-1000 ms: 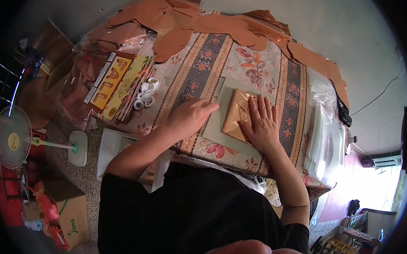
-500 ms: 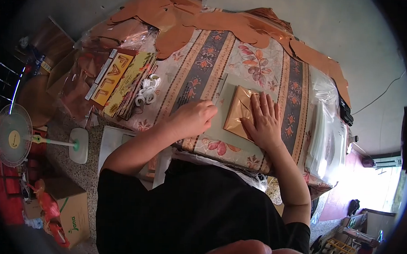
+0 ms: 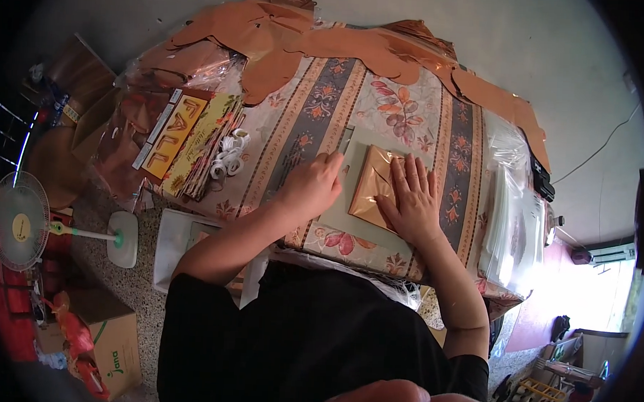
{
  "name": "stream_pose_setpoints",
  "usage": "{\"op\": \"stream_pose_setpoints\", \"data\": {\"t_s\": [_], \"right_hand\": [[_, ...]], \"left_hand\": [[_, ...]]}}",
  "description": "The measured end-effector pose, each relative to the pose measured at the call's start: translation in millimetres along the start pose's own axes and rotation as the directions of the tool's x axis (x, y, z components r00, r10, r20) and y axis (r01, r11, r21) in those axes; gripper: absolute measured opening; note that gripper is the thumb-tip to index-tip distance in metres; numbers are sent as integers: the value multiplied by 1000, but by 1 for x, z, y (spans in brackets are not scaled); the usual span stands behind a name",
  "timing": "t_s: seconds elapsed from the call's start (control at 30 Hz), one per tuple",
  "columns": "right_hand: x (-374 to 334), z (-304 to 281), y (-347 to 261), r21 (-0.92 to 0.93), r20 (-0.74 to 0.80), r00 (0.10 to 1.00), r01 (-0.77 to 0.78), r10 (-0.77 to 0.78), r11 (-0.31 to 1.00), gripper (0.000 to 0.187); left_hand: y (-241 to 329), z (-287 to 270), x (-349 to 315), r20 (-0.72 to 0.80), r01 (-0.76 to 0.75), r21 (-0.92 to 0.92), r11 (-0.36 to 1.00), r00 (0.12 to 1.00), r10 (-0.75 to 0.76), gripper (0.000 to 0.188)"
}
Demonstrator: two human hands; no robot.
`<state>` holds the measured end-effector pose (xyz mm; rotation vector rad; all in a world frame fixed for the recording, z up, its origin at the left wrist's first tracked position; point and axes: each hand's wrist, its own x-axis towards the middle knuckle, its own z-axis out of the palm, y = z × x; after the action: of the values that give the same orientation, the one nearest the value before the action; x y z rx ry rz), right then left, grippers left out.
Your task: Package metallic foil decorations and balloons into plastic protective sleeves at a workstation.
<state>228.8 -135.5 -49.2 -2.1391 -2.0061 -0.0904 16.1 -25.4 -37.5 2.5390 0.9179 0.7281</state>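
A shiny gold-brown flat packet [image 3: 364, 196] lies on a thin grey-green sheet [image 3: 333, 217] on the table. My right hand [image 3: 414, 201] rests flat on the packet's right half, fingers spread and pointing away from me. Close to the sheet's left edge, my left hand [image 3: 314, 188] is closed with its fingers curled together. Whatever it may be pinching is too small or hidden to make out.
Decorated card signs [image 3: 188, 141] are stacked at the left beside white ribbon rolls [image 3: 230, 154]. Brown cut-out shapes [image 3: 271, 41] line the table's far edge. Clear plastic sleeves [image 3: 508, 231] are piled at the right. A white fan [image 3: 19, 220] stands on the left.
My left hand has shifted slightly up along the sheet's left edge, its fingers still curled. The right hand stays flat on the packet. The whole view has tilted a little.
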Motion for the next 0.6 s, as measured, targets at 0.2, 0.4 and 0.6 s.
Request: {"op": "stream_pose_setpoints", "data": {"t_s": [0.2,0.4,0.6], "right_hand": [[-1,1,0,11,-9,1000,8,-8,1000,77],[-2,1,0,23,-11,1000,3,-3,1000,78],[-1,-1,0,21,-13,1000,5,-5,1000,78]], "left_hand": [[-9,20,32,-8,34,158,987,999,-33,16],[-16,24,43,-26,51,191,980,999,-47,12],[-23,24,48,-82,163,22,986,984,-161,14]]}}
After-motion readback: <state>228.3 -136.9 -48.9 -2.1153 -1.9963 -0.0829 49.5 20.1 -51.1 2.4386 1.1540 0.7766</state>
